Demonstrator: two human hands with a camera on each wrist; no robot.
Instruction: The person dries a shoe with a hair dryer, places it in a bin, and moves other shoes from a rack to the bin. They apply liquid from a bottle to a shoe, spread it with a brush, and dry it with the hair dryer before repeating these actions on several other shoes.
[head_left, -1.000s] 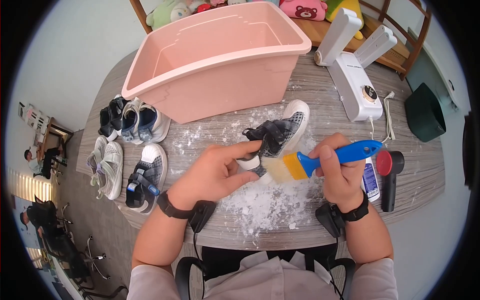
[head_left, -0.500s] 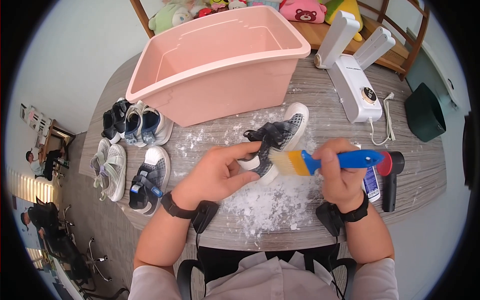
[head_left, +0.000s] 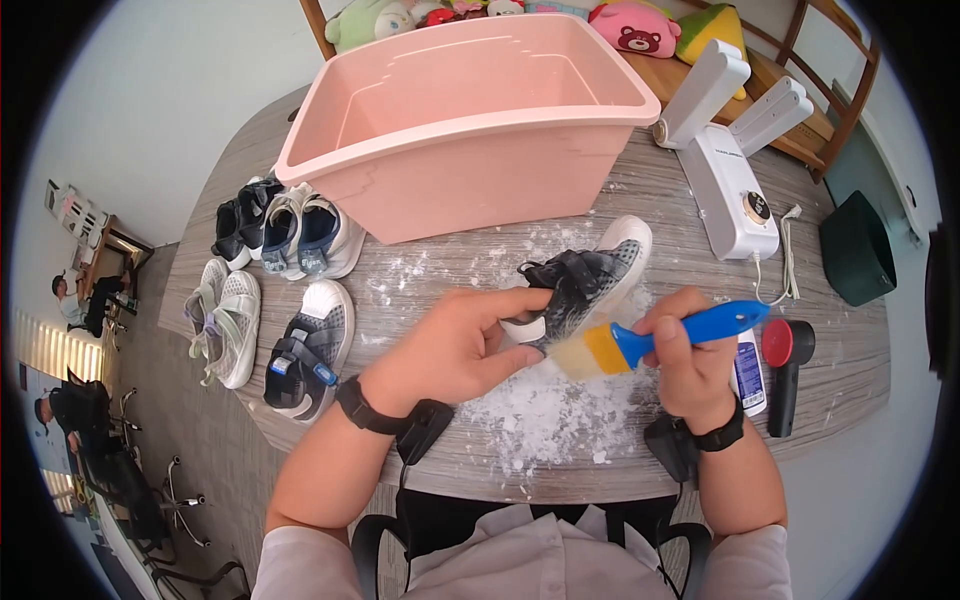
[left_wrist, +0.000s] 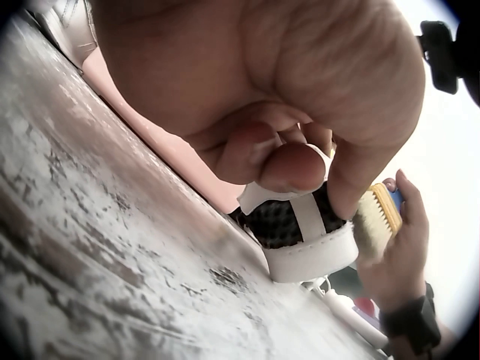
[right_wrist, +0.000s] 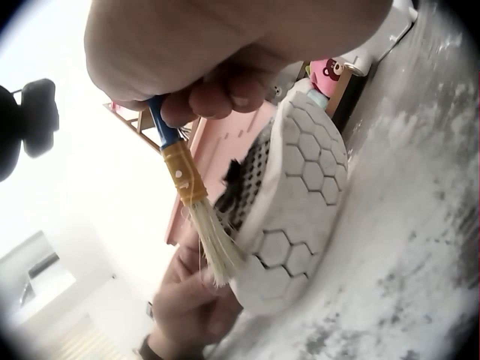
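Note:
In the head view, my left hand [head_left: 450,345] pinches the heel end of a dark mesh sneaker [head_left: 605,270] with a white toe cap and white sole. Thumb and forefinger grip its back collar, also seen in the left wrist view around the sneaker [left_wrist: 289,225]. My right hand [head_left: 690,355] grips a paintbrush [head_left: 608,350] with a blue handle and yellow band. Its pale bristles [right_wrist: 214,247] touch the side of the shoe near the heel. Tilted on its side, the shoe shows its white hexagon-patterned sole [right_wrist: 307,165] to the right wrist camera.
White powder [head_left: 550,415] is scattered over the grey wood table. A matching sneaker [head_left: 315,345] and other shoes [head_left: 230,325] stand left. Behind is a pink bin [head_left: 490,180]. A white shoe dryer [head_left: 735,200], a bottle [head_left: 748,375] and a black-and-red handheld tool [head_left: 785,375] stand right.
The paintbrush moved forward along the shoe's side, then back toward the heel. The head view has shifted, so the table's things appear further right. Both holds stay the same.

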